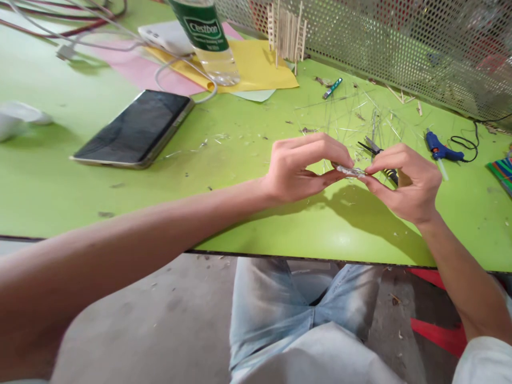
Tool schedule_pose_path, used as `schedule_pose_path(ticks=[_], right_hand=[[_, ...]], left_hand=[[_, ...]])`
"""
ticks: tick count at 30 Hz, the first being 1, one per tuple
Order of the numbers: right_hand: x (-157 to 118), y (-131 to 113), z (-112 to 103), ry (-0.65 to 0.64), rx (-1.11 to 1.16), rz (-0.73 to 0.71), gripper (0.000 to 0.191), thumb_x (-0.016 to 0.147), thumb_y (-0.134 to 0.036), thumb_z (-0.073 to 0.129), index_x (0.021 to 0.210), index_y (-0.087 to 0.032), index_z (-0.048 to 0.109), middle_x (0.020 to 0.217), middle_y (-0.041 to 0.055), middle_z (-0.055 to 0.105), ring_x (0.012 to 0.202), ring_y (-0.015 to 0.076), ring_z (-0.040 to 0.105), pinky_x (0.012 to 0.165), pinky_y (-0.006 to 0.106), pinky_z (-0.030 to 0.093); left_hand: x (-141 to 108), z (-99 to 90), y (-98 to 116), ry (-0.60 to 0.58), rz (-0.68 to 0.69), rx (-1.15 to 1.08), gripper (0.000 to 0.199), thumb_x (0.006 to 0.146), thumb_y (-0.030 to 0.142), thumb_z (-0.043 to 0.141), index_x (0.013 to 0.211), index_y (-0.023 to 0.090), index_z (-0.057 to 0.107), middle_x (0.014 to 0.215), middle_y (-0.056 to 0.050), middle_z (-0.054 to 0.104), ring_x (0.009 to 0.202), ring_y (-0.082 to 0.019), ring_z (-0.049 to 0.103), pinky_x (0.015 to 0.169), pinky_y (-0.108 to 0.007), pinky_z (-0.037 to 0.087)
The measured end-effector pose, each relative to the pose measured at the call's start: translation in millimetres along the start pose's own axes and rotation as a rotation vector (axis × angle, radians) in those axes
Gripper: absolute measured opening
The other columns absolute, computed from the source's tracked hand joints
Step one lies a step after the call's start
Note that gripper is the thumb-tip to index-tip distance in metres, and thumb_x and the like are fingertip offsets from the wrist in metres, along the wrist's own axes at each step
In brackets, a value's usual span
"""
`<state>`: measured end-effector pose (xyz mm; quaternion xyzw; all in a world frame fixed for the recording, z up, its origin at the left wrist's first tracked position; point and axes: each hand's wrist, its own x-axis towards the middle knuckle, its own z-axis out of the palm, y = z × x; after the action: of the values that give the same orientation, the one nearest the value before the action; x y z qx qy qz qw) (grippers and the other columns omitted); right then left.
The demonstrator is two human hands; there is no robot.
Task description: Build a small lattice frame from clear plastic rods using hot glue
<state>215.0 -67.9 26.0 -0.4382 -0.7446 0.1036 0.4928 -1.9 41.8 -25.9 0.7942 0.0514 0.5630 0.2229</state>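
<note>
Right now, what you are holding is probably light: the small narrow silvery piece [350, 171] is looking thin enough to bend under a firm pinch, and its glossy skin may be making it slightly slippery, so the two ends are offering the safest hold, with light, even pressure. It is shining in crumpled, uneven glints, paler along its lower side, and fine details are blurring out; whether it is foil, film or wire you cannot be sure from this view. It is hanging just above the bright green smooth-topped table [320, 240], near the front edge, lying almost level between your hands. Your left hand [298, 165] is pinching its left end between thumb and fingers, your right hand [414, 184] is gripping the right end likewise, and the fingertips are sitting close together. Behind your right hand, the black-and-yellow-handled pliers [392, 175] are lying partly hidden, thin shiny strands [374, 124] are scattering beyond, and the blue plastic glue gun [442, 148] is resting farther right.
</note>
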Motion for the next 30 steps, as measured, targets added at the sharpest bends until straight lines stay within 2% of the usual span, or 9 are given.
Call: schedule_pose_path(ticks=[3, 7, 12, 19, 26, 30], right_hand=[[0.5, 1.4, 2.9, 0.015, 0.171, 0.077, 0.017, 0.088, -0.034, 0.101, 0.093, -0.031, 0.086, 0.09, 0.001, 0.084, 0.083, 0.0221, 0.077, 0.081, 0.042, 0.066], [1.2, 5.7, 7.1, 0.024, 0.237, 0.285, 0.033, 0.082, -0.051, 0.104, 0.087, -0.028, 0.081, 0.087, 0.0014, 0.079, 0.081, 0.0198, 0.074, 0.079, 0.039, 0.068], [-0.2, 15.5, 7.4, -0.016, 0.376, 0.463, 0.044, 0.077, -0.06, 0.106, 0.092, -0.028, 0.08, 0.088, -0.0009, 0.077, 0.079, 0.0174, 0.072, 0.076, 0.035, 0.065], [1.9, 21.4, 4.1, -0.015, 0.527, 0.632, 0.046, 0.073, -0.06, 0.108, 0.093, -0.027, 0.083, 0.086, -0.0021, 0.077, 0.074, 0.0141, 0.069, 0.075, 0.032, 0.064], [2.3, 21.2, 4.9, -0.01, 0.576, 0.712, 0.043, 0.072, -0.051, 0.109, 0.092, -0.025, 0.081, 0.082, -0.0026, 0.076, 0.072, 0.0134, 0.069, 0.075, 0.031, 0.063], [2.4, 23.2, 6.3, 0.014, 0.568, 0.755, 0.04, 0.07, -0.048, 0.107, 0.089, -0.025, 0.08, 0.078, -0.002, 0.075, 0.071, 0.015, 0.067, 0.07, 0.032, 0.061]], left_hand=[[0.5, 3.4, 2.9, 0.045, -0.105, -0.05, 0.032, 0.098, 0.057, 0.091, 0.096, 0.025, 0.088, 0.091, -0.006, 0.088, 0.076, -0.018, 0.083, 0.073, -0.031, 0.069], [2.3, 6.1, 8.0, 0.06, -0.306, -0.237, 0.035, 0.091, 0.051, 0.099, 0.097, 0.018, 0.089, 0.091, -0.007, 0.088, 0.078, -0.018, 0.084, 0.075, -0.029, 0.072], [7.0, 8.0, 12.9, 0.037, -0.583, -0.453, 0.043, 0.087, 0.057, 0.101, 0.094, 0.016, 0.089, 0.088, -0.008, 0.087, 0.079, -0.021, 0.086, 0.075, -0.033, 0.075], [6.4, 9.1, 8.0, 0.025, -0.696, -0.549, 0.04, 0.087, 0.053, 0.102, 0.095, 0.016, 0.09, 0.089, -0.008, 0.088, 0.081, -0.024, 0.089, 0.076, -0.034, 0.078], [3.3, 12.9, 6.1, 0.051, -0.721, -0.594, 0.037, 0.086, 0.045, 0.104, 0.099, 0.015, 0.089, 0.091, -0.007, 0.089, 0.085, -0.025, 0.091, 0.08, -0.035, 0.08], [2.3, 13.9, 5.7, 0.055, -0.706, -0.596, 0.043, 0.087, 0.044, 0.103, 0.112, 0.016, 0.082, 0.087, -0.005, 0.087, 0.084, -0.026, 0.091, 0.077, -0.035, 0.08]])
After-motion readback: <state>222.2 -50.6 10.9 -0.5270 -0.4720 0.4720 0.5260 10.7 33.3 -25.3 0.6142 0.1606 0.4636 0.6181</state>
